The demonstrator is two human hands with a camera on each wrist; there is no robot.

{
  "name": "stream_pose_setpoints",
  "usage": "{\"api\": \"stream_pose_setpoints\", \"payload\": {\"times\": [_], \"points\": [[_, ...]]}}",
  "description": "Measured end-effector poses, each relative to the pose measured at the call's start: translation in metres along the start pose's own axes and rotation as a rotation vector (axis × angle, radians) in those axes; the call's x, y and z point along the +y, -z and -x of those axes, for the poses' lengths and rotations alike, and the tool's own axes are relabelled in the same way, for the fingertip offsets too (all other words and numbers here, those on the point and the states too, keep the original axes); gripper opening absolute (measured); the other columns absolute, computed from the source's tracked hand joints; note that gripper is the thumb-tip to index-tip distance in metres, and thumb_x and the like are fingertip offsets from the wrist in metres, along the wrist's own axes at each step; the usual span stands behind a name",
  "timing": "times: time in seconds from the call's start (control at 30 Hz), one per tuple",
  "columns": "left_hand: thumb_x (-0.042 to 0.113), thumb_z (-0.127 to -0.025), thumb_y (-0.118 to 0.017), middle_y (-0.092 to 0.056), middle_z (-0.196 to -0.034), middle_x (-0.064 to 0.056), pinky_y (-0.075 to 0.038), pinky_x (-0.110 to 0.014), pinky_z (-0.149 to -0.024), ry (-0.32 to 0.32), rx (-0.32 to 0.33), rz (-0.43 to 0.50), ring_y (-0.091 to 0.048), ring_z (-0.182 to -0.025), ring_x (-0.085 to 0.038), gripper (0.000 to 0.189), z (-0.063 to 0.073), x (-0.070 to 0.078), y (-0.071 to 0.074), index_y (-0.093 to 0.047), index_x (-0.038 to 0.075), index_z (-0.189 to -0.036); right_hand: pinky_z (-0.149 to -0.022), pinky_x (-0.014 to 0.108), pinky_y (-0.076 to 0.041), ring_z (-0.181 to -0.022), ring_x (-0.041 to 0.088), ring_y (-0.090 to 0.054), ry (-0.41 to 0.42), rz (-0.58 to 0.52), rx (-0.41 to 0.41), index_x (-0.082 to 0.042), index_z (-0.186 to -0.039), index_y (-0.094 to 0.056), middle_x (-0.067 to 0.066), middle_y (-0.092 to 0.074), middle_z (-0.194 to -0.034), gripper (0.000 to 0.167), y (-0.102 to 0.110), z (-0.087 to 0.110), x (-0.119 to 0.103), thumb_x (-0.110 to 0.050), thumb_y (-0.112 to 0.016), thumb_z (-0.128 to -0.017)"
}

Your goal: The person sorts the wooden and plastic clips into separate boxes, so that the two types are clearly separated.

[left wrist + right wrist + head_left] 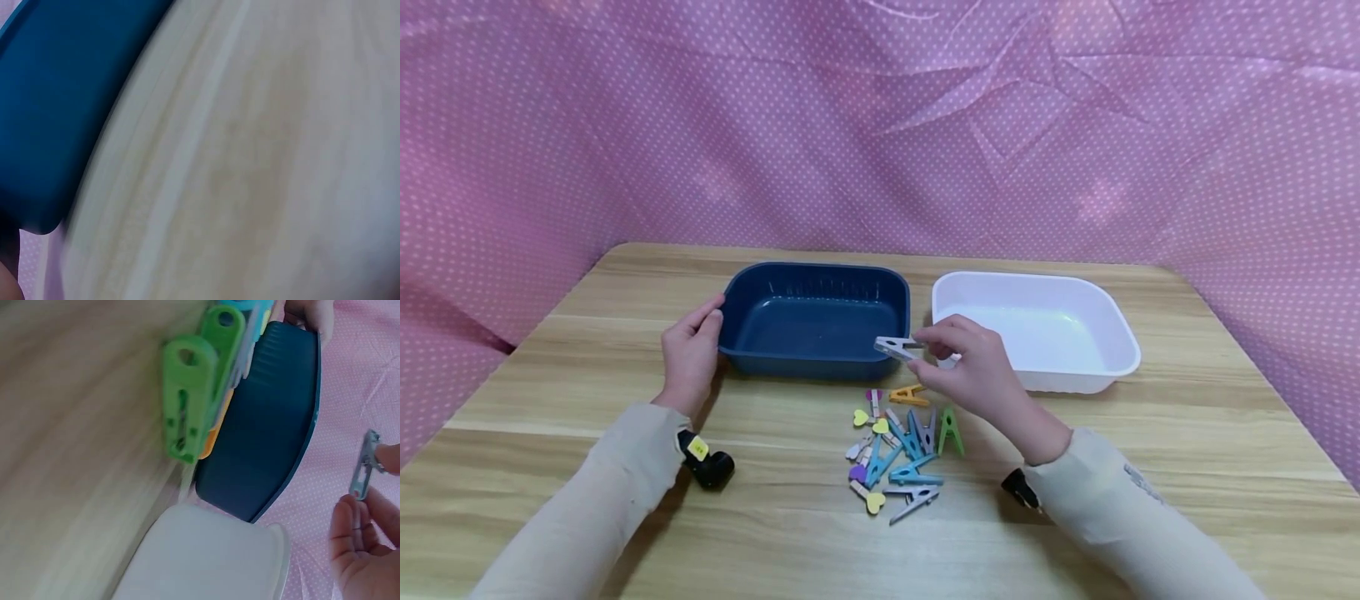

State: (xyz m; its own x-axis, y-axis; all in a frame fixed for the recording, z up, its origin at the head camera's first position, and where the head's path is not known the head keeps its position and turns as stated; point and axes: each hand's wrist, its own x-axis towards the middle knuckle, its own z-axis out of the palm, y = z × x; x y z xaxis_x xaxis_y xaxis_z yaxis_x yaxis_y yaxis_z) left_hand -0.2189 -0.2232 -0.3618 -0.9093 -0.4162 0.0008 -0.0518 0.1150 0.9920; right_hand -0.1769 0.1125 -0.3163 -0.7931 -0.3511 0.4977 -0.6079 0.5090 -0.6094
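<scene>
My left hand [690,358] touches the left end of a dark blue basin [814,367], thumb and forefinger at its rim; its other fingers are hidden. Above the right front corner of that basin, my right hand [972,367] pinches a grey plastic clothespin [892,346] between thumb and fingers. The right wrist view shows this clothespin [364,469] in the air, apart from the basin. Below it on the table lies a pile of clothespins: a green one [950,431], an orange one [908,395], several blue and grey ones, and small wooden ones with hearts [876,502].
A white basin [1075,382] stands to the right of the blue one, with a narrow gap between them. Both rest on a wood-grain table [760,533]. Pink dotted cloth [880,125] hangs behind and at the sides.
</scene>
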Motion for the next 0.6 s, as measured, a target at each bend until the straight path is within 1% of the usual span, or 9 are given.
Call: {"api": "stream_pose_setpoints", "payload": {"times": [0.03, 0.1, 0.2, 0.3, 0.6], "points": [[0.028, -0.097, -0.047, -0.044, -0.142, 0.002, -0.033, -0.032, -0.107, -0.002, 0.001, -0.004, -0.038, -0.131, -0.011, 0.036, 0.0, 0.0, 0.0, -0.054, 0.02, -0.131, -0.067, 0.034, -0.055, -0.073, 0.019, -0.06, -0.028, -0.009, -0.007, -0.002, -0.096, -0.071, 0.007, -0.064, -0.086, 0.023, -0.001, -0.002, -0.001, -0.009, -0.073, -0.075], [0.028, -0.097, -0.047, -0.044, -0.142, 0.003, -0.032, -0.032, -0.108, 0.012, 0.0, 0.019, -0.037, -0.132, -0.011, 0.036, 0.0, -0.001, 0.001, -0.054, 0.021, -0.131, -0.067, 0.034, -0.055, -0.073, 0.018, -0.058, -0.087, -0.017, -0.023, -0.002, -0.097, -0.07, 0.008, -0.063, -0.086, 0.023, -0.003, -0.006, -0.002, -0.011, -0.073, -0.075], [0.027, -0.096, -0.048, -0.044, -0.142, 0.003, -0.031, -0.032, -0.108, 0.026, 0.003, 0.049, -0.037, -0.132, -0.01, 0.035, 0.0, -0.001, 0.001, -0.055, 0.021, -0.13, -0.066, 0.031, -0.053, -0.073, 0.017, -0.056, -0.155, -0.02, -0.039, -0.002, -0.098, -0.07, 0.009, -0.063, -0.085, 0.024, -0.007, -0.012, -0.003, -0.013, -0.072, -0.076], [0.026, -0.096, -0.049, -0.046, -0.141, 0.002, -0.031, -0.031, -0.108, 0.026, 0.01, 0.075, -0.038, -0.131, -0.01, 0.034, 0.0, 0.0, 0.001, -0.057, 0.02, -0.129, -0.064, 0.027, -0.05, -0.073, 0.017, -0.055, -0.195, -0.021, -0.044, -0.002, -0.099, -0.07, 0.01, -0.063, -0.085, 0.026, -0.01, -0.018, -0.004, -0.015, -0.073, -0.077], [0.025, -0.096, -0.05, -0.047, -0.14, 0.003, -0.033, -0.029, -0.107, 0.014, 0.014, 0.078, -0.039, -0.131, -0.01, 0.034, 0.0, -0.001, -0.002, -0.056, 0.019, -0.129, -0.061, 0.026, -0.045, -0.074, 0.019, -0.051, -0.316, -0.035, -0.063, -0.006, -0.103, -0.07, 0.007, -0.058, -0.084, 0.03, -0.018, -0.034, -0.007, -0.023, -0.073, -0.079]]}}
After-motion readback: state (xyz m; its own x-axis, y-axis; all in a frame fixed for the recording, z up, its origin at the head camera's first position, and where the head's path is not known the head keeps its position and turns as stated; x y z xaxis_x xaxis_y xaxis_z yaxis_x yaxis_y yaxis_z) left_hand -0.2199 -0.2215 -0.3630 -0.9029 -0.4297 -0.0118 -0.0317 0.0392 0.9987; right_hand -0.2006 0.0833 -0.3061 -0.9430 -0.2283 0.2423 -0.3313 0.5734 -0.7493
